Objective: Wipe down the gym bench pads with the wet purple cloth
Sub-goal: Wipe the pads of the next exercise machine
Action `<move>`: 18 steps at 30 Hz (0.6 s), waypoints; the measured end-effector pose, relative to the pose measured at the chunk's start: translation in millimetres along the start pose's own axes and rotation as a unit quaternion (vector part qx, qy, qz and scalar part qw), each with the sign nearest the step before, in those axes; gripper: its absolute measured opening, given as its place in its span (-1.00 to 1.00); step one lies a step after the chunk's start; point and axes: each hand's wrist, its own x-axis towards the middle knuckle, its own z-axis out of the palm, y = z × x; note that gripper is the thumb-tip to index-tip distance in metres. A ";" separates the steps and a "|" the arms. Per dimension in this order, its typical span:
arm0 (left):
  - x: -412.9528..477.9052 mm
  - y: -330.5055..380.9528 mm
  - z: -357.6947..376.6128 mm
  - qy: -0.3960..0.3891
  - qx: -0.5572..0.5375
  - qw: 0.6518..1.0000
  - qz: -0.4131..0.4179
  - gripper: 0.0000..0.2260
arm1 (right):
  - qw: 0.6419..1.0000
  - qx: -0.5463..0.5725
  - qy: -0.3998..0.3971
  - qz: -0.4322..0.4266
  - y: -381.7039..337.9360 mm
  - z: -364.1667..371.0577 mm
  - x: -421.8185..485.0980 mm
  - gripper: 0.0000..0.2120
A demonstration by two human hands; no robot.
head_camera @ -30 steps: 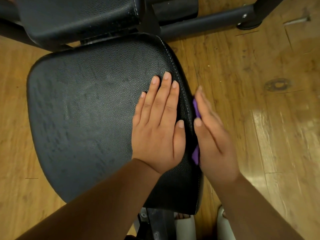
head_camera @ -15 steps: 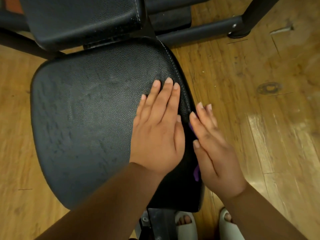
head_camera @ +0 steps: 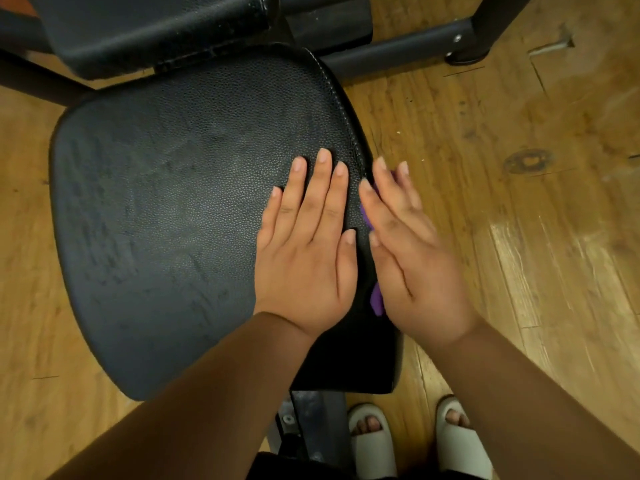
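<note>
Left hand [head_camera: 304, 258] lies flat on the black pad [head_camera: 166, 220], fingers straight. Right hand [head_camera: 412, 265] presses the purple cloth [head_camera: 376, 299] under its straight fingers.

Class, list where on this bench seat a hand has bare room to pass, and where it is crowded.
Free: the left and middle of the seat pad, between the back pad and the near edge, left of the left hand; the floor right of the right hand. Crowded: the pad's right edge, where both hands lie and the purple cloth is pressed.
</note>
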 end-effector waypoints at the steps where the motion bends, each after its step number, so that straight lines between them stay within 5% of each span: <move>1: -0.2 0.4 0.2 0.000 0.001 1.000 0.000 -0.49 | 1.000 -0.007 -0.004 -0.008 1.4 -1.4 7.5 -0.58; 18: -0.7 0.3 2.1 0.008 0.011 1.000 0.004 -0.48 | 0.999 0.032 0.013 0.037 -1.8 3.1 -15.4 -0.57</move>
